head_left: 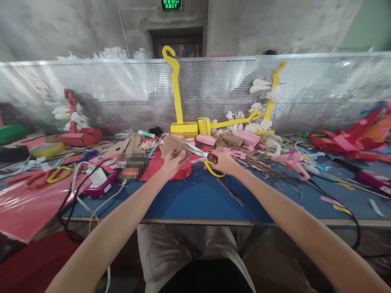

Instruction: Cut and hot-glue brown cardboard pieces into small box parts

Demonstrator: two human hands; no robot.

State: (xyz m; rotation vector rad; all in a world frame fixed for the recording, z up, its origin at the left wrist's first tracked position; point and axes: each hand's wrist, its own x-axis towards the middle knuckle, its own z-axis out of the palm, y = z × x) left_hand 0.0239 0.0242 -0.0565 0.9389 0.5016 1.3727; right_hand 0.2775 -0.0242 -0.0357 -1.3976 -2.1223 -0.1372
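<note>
The person's left hand (172, 162) is curled around the lower edge of a brown cardboard piece (173, 145), pinching it and holding it up above the blue bench (195, 199). The right hand (225, 162) is closed through the yellow handles of a pair of scissors (204, 159), whose silver blades point left and meet the right edge of the cardboard piece. Both bare forearms stretch forward from the bottom of the view. Directly beneath the cardboard piece lies a red paper sheet (155, 165) on the bench. To the right of the cardboard piece, past the scissors, a pink glue gun (295, 162) rests among paper scraps, its black cord trailing off the bench edge. To the left of the cardboard piece sits a purple and white device (99, 181) with cables, and farther left a second pair of yellow-handled scissors (58, 175). Behind the cardboard piece stand yellow cardboard models (183, 122) against a perforated metal screen (122, 93).
</note>
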